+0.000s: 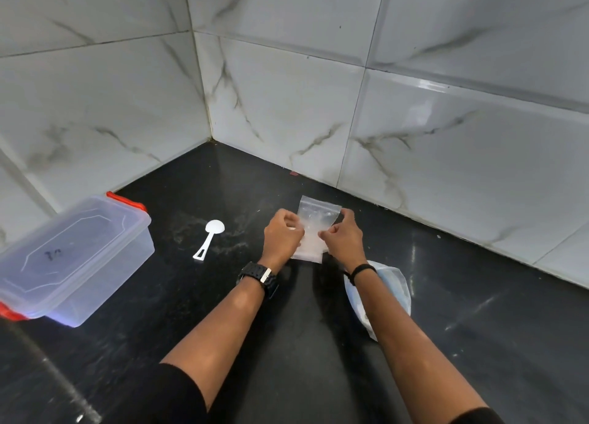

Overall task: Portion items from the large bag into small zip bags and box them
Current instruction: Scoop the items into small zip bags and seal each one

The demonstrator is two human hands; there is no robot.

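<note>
A small clear zip bag (314,223) with white grains in its lower part stands upright on the black counter (287,344). My left hand (282,235) pinches its left side and my right hand (342,234) pinches its right side, fingers curled on the plastic. The large bag (393,288) lies on the counter under my right forearm, partly hidden. A white plastic scoop (208,237) lies left of my hands. The clear plastic box (76,258) with red clips sits at the far left, its lid on.
Marbled white tile walls meet in a corner behind the counter. Some white powder is scattered on the counter near the scoop. A red speck lies at the wall's foot behind the zip bag.
</note>
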